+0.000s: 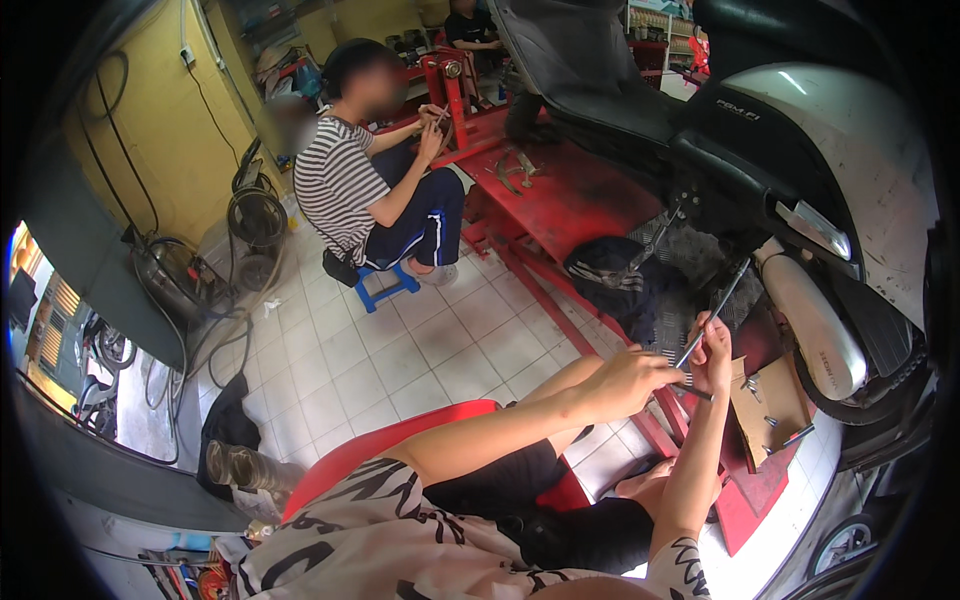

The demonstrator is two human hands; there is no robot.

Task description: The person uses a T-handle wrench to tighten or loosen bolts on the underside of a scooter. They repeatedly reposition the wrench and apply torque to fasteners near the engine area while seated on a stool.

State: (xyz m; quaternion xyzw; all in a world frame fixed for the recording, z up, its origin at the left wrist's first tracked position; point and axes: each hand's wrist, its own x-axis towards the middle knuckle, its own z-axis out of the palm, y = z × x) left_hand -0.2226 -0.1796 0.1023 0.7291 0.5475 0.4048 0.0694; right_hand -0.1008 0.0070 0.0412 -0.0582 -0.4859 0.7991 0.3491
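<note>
My left hand is closed on the lower end of a long thin metal rod, beside a short dark piece that I cannot make out. My right hand grips the rod just above it. The rod slants up toward the silver muffler of a scooter; whether it touches anything there is unclear. Below and right of my hands, an open cardboard box holds several small metal parts and tools. Dark fabric lies beside the scooter on the red lift.
A co-worker in a striped shirt sits on a blue stool, both hands raised by the lift; another person is farther back. Hoses and a compressor line the left wall. I sit on a red chair above a tiled floor.
</note>
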